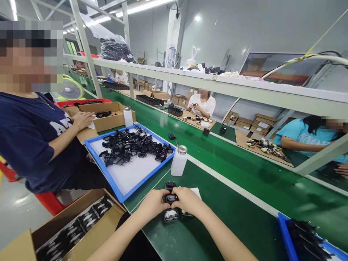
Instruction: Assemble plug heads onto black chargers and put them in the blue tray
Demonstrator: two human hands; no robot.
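Low in the middle of the head view, my left hand [154,203] and my right hand [187,201] close from both sides on a small black plug adapter [172,198] with its metal pins up. Just beyond it another black plug piece [170,186] rests on the green bench. Nearer to me lies an open black housing [171,215] with pale parts showing inside. A further piece with yellow and white parts [186,213] is partly hidden under my right hand. Behind that hand a white cloth or paper [196,192] shows in part.
A blue-rimmed tray [119,195] of black plug parts [130,145] lies left, beside a white pump bottle [179,161]. Another blue tray [284,232] is at right. A carton [78,232] of black parts stands lower left. A co-worker [35,137] sits left; others sit across the green belt [231,163].
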